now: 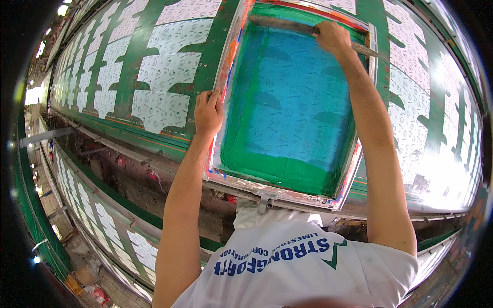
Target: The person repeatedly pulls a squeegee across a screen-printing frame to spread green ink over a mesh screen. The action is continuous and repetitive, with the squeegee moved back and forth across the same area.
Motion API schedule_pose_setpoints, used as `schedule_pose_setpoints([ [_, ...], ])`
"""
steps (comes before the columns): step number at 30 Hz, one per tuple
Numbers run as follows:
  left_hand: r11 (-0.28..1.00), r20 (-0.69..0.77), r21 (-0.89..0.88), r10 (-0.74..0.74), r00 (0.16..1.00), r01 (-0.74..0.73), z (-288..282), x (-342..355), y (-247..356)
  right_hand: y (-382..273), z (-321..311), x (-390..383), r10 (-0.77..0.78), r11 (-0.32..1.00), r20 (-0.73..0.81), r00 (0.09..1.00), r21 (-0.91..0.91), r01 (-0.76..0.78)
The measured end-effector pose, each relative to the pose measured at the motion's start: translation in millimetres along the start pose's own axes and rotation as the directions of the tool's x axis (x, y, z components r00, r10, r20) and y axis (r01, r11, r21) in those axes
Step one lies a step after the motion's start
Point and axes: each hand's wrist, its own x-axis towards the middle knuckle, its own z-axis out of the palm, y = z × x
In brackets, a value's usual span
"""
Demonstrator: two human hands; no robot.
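Note:
A metal-framed printing screen (233, 61) lies flat on the long green printing table (138, 51). Its mesh is blue in the middle and coated with green ink around the sides. My left hand (208, 110) grips the frame's left rail. My right hand (334, 38) is closed on the long wooden squeegee (280, 23), which lies across the far end of the screen. Both forearms reach up from the lower edge.
White printed fabric pieces (162, 105) lie in rows on the table to the left, and more fabric (411, 102) on the right. A second table (102, 215) with printed pieces runs below left. A metal bracket (266, 201) juts from the frame's near edge.

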Motion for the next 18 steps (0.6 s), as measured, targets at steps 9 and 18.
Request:
schedule_pose_setpoints([
  [9, 1.000, 0.034, 0.025, -0.019, 0.999, 0.018, 2, -1, -1, 5, 9, 70, -0.029, 0.998, -0.048, 0.998, -0.050, 0.026],
  [18, 0.999, -0.006, -0.037, -0.008, 1.000, 0.008, 3, -2, -5, 19, 29, 129, -0.149, 0.984, 0.079, 0.986, -0.084, 0.156],
])
